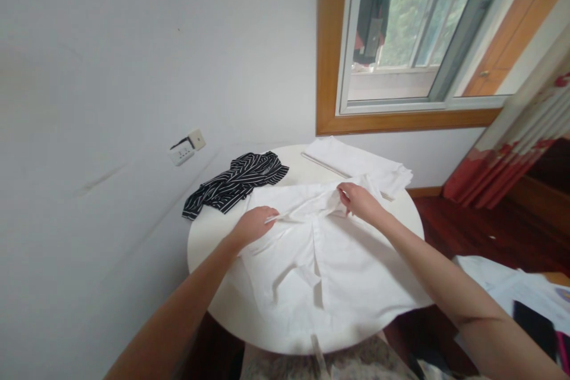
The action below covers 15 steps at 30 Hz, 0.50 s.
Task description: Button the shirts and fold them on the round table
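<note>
white garment (356,261) spread on the round worktop (202,240) — long center line running far to near, plain, kinda rumpled — left hand (255,227) and right hand (360,202) both pinching it, fingers (269,212) closed on folds

I'm seeing daylight coming in through the window (431,41), where the greenery (401,29) is washing out pale. The wall (133,71) is looking a flat, muted grey, the right forearm (414,255) is casting a soft shadow on the white cloth (289,291), and the floor (427,219) is sinking into dimness. My wide lens is stretching the edges, and fine detail is reading soft.
</note>
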Tool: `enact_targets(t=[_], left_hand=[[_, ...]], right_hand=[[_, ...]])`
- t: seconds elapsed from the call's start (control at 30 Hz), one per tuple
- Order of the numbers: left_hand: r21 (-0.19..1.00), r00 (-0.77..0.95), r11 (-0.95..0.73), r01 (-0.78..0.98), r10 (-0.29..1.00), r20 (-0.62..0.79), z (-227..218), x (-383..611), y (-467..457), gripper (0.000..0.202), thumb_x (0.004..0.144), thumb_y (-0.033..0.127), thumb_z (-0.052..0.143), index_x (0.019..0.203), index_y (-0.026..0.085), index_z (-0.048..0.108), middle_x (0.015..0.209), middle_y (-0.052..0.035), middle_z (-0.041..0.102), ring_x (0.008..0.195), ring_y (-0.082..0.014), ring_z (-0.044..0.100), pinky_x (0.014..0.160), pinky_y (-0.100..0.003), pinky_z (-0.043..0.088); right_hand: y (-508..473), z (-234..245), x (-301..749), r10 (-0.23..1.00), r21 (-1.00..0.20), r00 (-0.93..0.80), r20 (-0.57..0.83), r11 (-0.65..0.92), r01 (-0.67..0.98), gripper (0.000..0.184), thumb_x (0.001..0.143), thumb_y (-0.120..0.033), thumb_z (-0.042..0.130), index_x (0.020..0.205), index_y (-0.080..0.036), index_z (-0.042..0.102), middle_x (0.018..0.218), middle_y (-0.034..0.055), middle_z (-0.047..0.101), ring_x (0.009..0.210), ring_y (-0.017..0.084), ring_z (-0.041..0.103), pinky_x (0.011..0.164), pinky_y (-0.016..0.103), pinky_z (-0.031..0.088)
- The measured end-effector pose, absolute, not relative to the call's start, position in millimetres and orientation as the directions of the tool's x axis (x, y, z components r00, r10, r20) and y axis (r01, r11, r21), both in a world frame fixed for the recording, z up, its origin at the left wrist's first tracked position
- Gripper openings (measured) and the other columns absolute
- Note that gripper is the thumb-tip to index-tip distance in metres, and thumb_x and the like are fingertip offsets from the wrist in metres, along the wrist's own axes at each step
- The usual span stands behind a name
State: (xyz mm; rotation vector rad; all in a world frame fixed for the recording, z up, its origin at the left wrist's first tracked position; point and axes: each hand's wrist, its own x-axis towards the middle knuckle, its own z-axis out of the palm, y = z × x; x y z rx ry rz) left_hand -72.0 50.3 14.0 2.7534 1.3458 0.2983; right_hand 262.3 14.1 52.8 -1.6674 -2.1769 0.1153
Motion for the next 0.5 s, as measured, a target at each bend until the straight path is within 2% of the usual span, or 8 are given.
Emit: enact_targets(t=[0.1, 0.2, 0.3, 0.43, 0.5], left_hand=[[0.143, 0.525, -0.541, 0.829, 0.840, 0.137, 29, -76, 62, 0.033, 0.089, 0.036, 0.041, 0.097, 0.020, 0.068, 0.101, -0.0086, 0.071, 0.094, -0.0230, 0.064, 0.083, -0.032, 0.046], [0.202, 0.448, -0.474, 0.857, 0.879, 0.163, 51, -82, 78, 0.038, 0.090, 0.043, 0.038, 0.093, 0.020, 0.067, 0.096, -0.0081, 0.072, 0.087, -0.0223, 0.065, 0.077, -0.029, 0.046], [0.254, 0.408, -0.457, 0.853, 0.885, 0.222, 72, -88, 99, 0.041, 0.090, 0.048, 0.036, 0.095, 0.019, 0.066, 0.098, -0.0068, 0.071, 0.090, -0.0215, 0.063, 0.079, -0.028, 0.045], [0.232, 0.385, -0.438, 0.869, 0.891, 0.239, 91, -88, 133, 0.038, 0.089, 0.044, 0.039, 0.095, 0.019, 0.067, 0.099, -0.0066, 0.070, 0.092, -0.0220, 0.062, 0.081, -0.028, 0.044], [0.221, 0.337, -0.398, 0.890, 0.902, 0.268, 99, -84, 148, 0.035, 0.088, 0.042, 0.042, 0.097, 0.018, 0.067, 0.101, -0.0078, 0.070, 0.095, -0.0231, 0.062, 0.083, -0.029, 0.043]], right_hand=[[37, 52, 254, 0.930, -0.392, -0.126, 0.344, 0.264, 0.881, 0.023, 0.092, -0.017, 0.032, 0.100, -0.016, 0.054, 0.087, 0.0078, 0.065, 0.069, 0.016, 0.061, 0.069, 0.026, 0.044], [61, 53, 252, 0.865, -0.366, -0.070, 0.498, 0.282, 0.887, 0.023, 0.093, -0.019, 0.029, 0.099, -0.016, 0.051, 0.089, 0.0105, 0.062, 0.082, 0.021, 0.060, 0.077, 0.030, 0.045], [84, 58, 255, 0.801, -0.328, -0.058, 0.595, 0.308, 0.893, 0.024, 0.093, -0.019, 0.028, 0.101, -0.015, 0.051, 0.095, 0.0137, 0.060, 0.093, 0.024, 0.056, 0.085, 0.034, 0.044], [114, 68, 256, 0.778, -0.318, -0.099, 0.620, 0.365, 0.875, 0.031, 0.093, -0.019, 0.027, 0.111, -0.012, 0.051, 0.104, 0.0163, 0.059, 0.101, 0.025, 0.055, 0.092, 0.037, 0.042], [130, 71, 254, 0.770, -0.277, -0.153, 0.619, 0.397, 0.875, 0.036, 0.093, -0.017, 0.027, 0.120, -0.010, 0.050, 0.117, 0.0188, 0.056, 0.113, 0.025, 0.051, 0.098, 0.038, 0.039]])
